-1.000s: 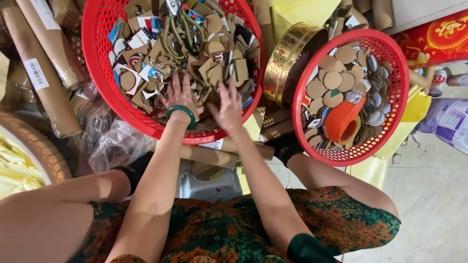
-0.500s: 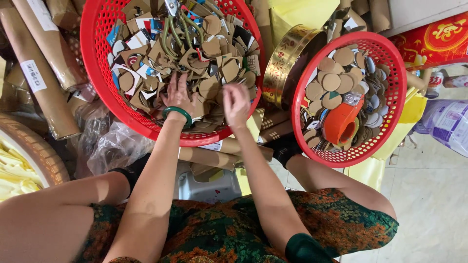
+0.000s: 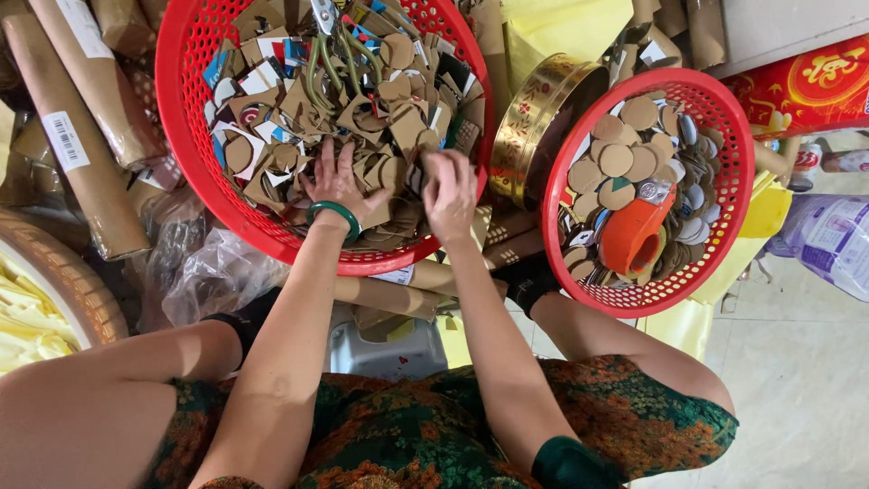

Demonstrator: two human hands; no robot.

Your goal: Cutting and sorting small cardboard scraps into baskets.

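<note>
My left hand (image 3: 338,186), with a green bangle at the wrist, lies flat with spread fingers on the heap of cardboard scraps (image 3: 317,109) inside a large red basket (image 3: 181,154). My right hand (image 3: 450,186) is curled just to the right, its fingers closed around cardboard pieces at the basket's near edge. Green-handled scissors (image 3: 330,50) lie on the scraps at the far side of the basket.
A smaller red basket (image 3: 724,199) on the right holds round cardboard discs (image 3: 620,158) and an orange tape dispenser (image 3: 634,235). A gold round tin (image 3: 534,118) stands between the baskets. Cardboard tubes (image 3: 81,136) lie left, crumpled plastic (image 3: 213,272) below, a woven tray (image 3: 63,281) at far left.
My right hand went from flat and spread on the scraps to curled and closed on cardboard pieces. The left hand stayed almost in place.
</note>
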